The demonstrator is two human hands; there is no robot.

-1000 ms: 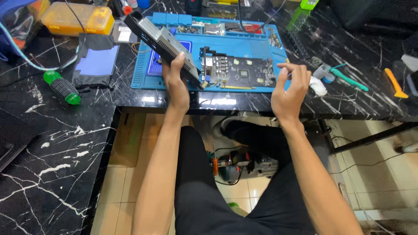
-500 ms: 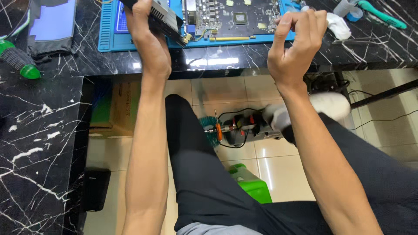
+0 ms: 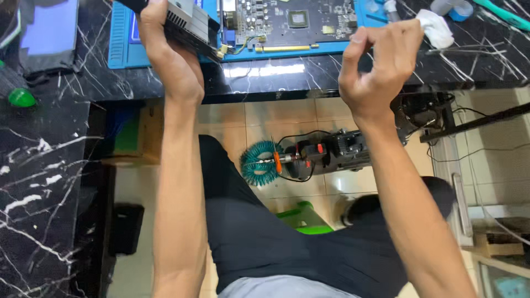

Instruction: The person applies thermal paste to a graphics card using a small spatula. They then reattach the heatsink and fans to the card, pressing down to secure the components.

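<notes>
We see the left hand (image 3: 168,60) wrapped tight around a grey metal cooler block (image 3: 190,22), tipping it up off the green circuit board (image 3: 292,19), maybe to get at the thin wires between them. The board lies on a blue work mat (image 3: 276,52) on the black marble table (image 3: 331,77). The right hand (image 3: 381,60) hangs just above the table edge, fingers curled in and holding nothing. A white tissue wad (image 3: 439,30) sits close by.

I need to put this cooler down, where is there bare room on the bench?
Bare marble runs along the front edge, between the blue mat and the white cloth. The mat is crowded by the circuit board.
</notes>
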